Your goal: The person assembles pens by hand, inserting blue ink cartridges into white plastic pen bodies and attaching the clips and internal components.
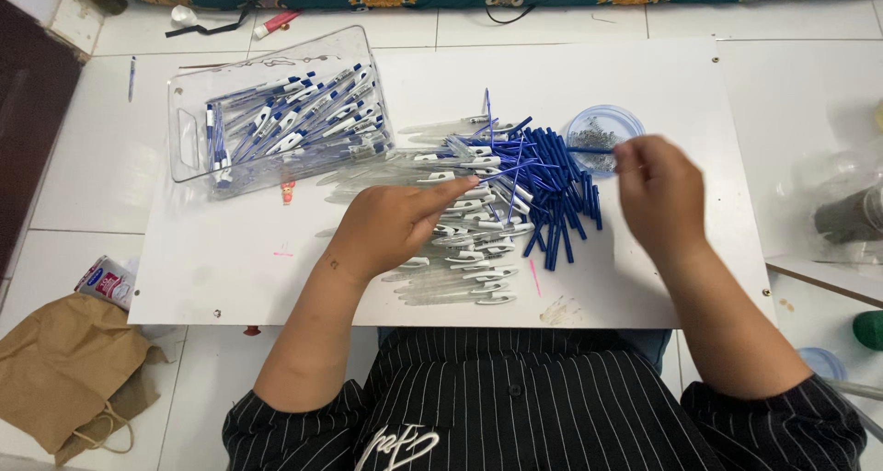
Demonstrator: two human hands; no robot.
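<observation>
My left hand [395, 224] rests palm down on a heap of clear pen barrels [464, 250] with white clips, its index finger stretched toward them. My right hand [658, 195] is pinched on a thin blue ink refill [589, 149], whose tip reaches to the small round clear dish [602, 138] of tiny metal springs. Between the hands lies a pile of dark blue pen caps [561, 195] and loose blue refills [510, 163]. All of it sits on a white board [239, 250].
A clear plastic bin [276, 108] of finished blue and white pens stands at the board's back left. A brown paper bag [64, 361] and a small packet [106, 282] lie on the tiled floor at left. Jars and lids [851, 218] stand at right.
</observation>
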